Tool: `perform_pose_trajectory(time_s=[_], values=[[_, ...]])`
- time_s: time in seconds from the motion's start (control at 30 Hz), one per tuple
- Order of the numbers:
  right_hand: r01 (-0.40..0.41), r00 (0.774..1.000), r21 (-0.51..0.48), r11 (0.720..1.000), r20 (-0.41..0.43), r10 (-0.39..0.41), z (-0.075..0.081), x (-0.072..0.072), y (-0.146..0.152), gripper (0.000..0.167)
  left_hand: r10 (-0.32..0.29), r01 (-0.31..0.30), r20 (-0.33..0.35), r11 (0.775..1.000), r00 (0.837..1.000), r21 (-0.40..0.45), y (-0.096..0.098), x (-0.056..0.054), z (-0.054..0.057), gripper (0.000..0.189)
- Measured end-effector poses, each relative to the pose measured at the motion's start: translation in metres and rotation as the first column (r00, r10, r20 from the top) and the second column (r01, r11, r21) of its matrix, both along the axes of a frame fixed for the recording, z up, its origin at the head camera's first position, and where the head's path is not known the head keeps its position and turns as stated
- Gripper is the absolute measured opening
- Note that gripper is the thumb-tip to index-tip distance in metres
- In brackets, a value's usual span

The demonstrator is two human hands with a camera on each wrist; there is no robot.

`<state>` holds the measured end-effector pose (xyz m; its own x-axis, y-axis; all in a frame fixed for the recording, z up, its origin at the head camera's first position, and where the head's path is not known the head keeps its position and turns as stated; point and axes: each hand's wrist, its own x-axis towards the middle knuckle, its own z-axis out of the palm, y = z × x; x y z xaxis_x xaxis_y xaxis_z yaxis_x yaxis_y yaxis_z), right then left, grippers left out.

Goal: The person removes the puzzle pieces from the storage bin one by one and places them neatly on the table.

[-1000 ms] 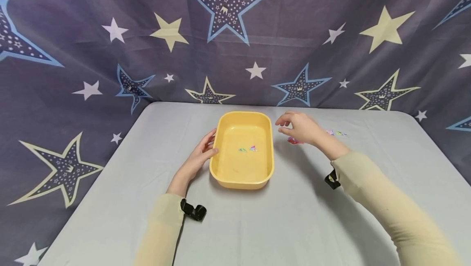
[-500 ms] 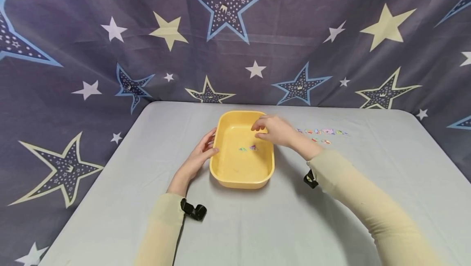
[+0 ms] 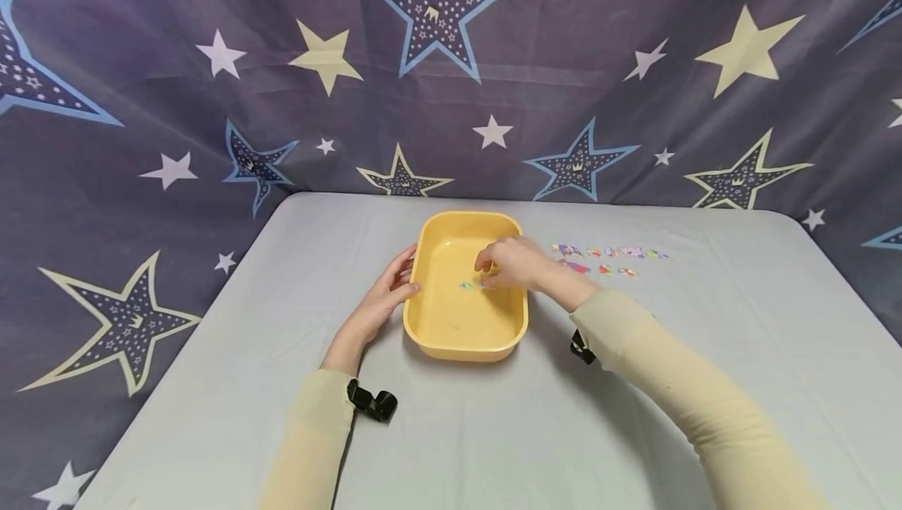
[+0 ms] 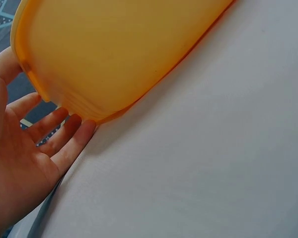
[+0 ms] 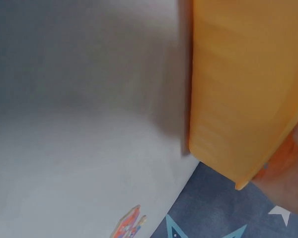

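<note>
A yellow plastic bin (image 3: 465,326) stands on the table, with two small colourful cut-out pieces on its floor. My left hand (image 3: 378,302) holds the bin's left side, thumb over the rim and fingers along the outer wall. In the left wrist view the left hand (image 4: 35,148) has its fingertips at the bin wall (image 4: 114,59). My right hand (image 3: 517,263) reaches over the right rim into the bin. Its fingers are bent, with a gap to the thumb, close over the right cut-out (image 3: 486,285). The left cut-out (image 3: 467,286) lies beside it. In the right wrist view the bin wall (image 5: 243,89) hides most of this hand.
Right of the bin, several flat colourful cut-outs (image 3: 631,252) lie in two rows on the grey tablecloth (image 3: 451,432). A dark curtain with stars (image 3: 451,103) hangs along the table's far edge. Black wrist mounts (image 3: 372,402) sit on both forearms.
My right hand has moved left from beside the bin, over its rim and down inside. The cut-outs on the right are now uncovered. The left hand keeps its hold on the bin.
</note>
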<state>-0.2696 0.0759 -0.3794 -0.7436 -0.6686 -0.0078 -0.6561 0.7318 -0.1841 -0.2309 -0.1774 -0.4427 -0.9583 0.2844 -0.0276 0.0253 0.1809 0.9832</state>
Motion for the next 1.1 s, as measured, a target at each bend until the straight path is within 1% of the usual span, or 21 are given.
perform_pose_trajectory(time_s=[0.07, 0.17, 0.3, 0.37, 0.53, 0.63, 0.87, 0.97, 1.1], values=[[-0.002, 1.0, 0.016, 1.0, 0.001, 0.002, -0.001, 0.0, -0.001, 0.025, 0.006, -0.006, -0.002, 1.0, 1.0, -0.002, 0.0, 0.0, 0.0, 0.063], [0.007, 1.0, 0.066, 0.998, 0.002, -0.007, -0.002, 0.001, -0.004, 0.025, 0.004, -0.004, -0.002, 1.0, 1.0, -0.002, 0.001, -0.001, 0.0, 0.064], [0.028, 0.999, 0.133, 0.991, -0.023, -0.025, -0.003, 0.002, -0.006, 0.02, 0.004, -0.004, 0.005, 1.0, 1.0, 0.005, 0.001, -0.001, 0.001, 0.064], [0.035, 0.999, 0.147, 0.989, -0.037, -0.03, -0.004, 0.002, -0.007, 0.017, 0.003, -0.003, 0.009, 1.0, 1.0, 0.009, 0.001, -0.001, 0.002, 0.064], [0.038, 0.999, 0.148, 0.988, -0.04, -0.033, -0.006, 0.002, -0.008, 0.013, -0.005, 0.005, 0.029, 1.0, 1.0, 0.015, 0.0, 0.0, 0.002, 0.064], [0.041, 0.998, 0.149, 0.988, -0.044, -0.035, -0.006, 0.002, -0.01, 0.011, -0.006, 0.005, 0.031, 1.0, 1.0, 0.025, -0.001, 0.001, 0.005, 0.065], [0.052, 0.998, 0.171, 0.984, -0.041, -0.046, -0.007, 0.001, -0.012, 0.006, -0.02, 0.02, 0.012, 1.0, 1.0, 0.023, 0.004, 0.014, 0.025, 0.066], [0.056, 0.998, 0.161, 0.985, -0.033, -0.051, -0.007, 0.001, -0.011, 0.006, -0.019, 0.019, 0.017, 1.0, 1.0, 0.015, 0.005, 0.015, 0.028, 0.066], [0.057, 0.998, 0.12, 0.991, -0.021, -0.055, -0.008, 0.001, -0.01, 0.01, -0.019, 0.019, 0.024, 1.0, 1.0, 0.011, 0.006, 0.016, 0.029, 0.066]])
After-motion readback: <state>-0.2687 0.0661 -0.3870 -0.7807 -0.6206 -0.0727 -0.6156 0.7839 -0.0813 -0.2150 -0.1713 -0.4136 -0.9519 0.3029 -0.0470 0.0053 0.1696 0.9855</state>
